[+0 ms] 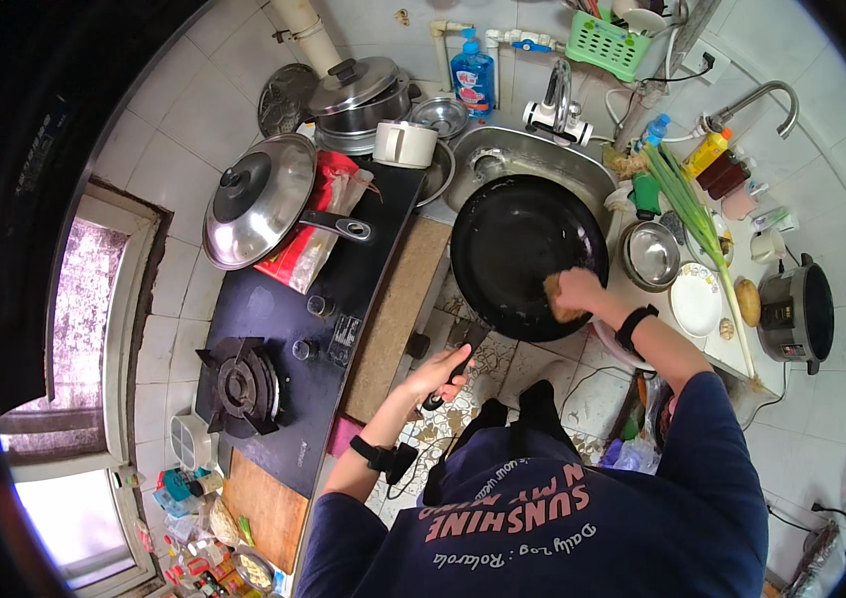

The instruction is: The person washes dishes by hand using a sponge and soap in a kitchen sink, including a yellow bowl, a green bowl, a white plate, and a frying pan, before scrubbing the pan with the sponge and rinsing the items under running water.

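Note:
A large black frying pan (516, 247) is held at the front edge of the metal sink (602, 168), covering part of the basin. My left hand (442, 376) grips the pan's black handle. In my right hand (578, 291) is a tan-brown scrubber (559, 305), pressed on the inside of the pan near its lower right rim. The part of the scrubber under my fingers is hidden. Behind the pan, a chrome tap with a white body (557, 123) stands at the sink's back edge. The pan's inner surface shows shiny spots.
To the left, a gas hob (266, 314) carries a lidded wok (262, 198) and a red bag (333, 179). Pots and a cream mug (404, 144) stand behind. Metal bowls (652, 254), a white plate (696, 299), green onions (692, 202) and a cooker (797, 314) occupy the right counter.

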Motion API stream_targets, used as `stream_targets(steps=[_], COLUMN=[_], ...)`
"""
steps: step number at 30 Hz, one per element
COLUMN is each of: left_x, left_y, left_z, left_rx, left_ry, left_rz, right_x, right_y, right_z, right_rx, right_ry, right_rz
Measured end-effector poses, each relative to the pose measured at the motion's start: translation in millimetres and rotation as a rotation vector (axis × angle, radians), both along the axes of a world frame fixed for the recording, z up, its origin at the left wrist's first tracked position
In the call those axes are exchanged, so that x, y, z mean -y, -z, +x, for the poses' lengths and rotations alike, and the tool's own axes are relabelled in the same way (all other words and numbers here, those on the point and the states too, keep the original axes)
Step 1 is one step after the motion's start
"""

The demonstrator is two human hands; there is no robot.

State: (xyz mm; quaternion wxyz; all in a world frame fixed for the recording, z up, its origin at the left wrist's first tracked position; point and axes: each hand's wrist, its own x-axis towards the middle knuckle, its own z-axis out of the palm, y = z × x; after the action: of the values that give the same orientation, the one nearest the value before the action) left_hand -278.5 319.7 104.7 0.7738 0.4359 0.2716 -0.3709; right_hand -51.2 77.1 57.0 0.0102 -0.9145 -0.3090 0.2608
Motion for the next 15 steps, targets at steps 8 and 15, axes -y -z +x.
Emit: stream_targets(steps=[8,15], left_x=[12,1], left_y=[12,14], left_z=[3,6], left_rx=[0.004,0.087], left_ry=[0.022,0.007], left_rz=[0.046,0.035], right_x=[-43,18], right_y=[22,-44], right_z=[-46,17], right_rx=[-0.367,0.427], right_ry=[0.135,-0.338], right_rz=[0.422,-0.276])
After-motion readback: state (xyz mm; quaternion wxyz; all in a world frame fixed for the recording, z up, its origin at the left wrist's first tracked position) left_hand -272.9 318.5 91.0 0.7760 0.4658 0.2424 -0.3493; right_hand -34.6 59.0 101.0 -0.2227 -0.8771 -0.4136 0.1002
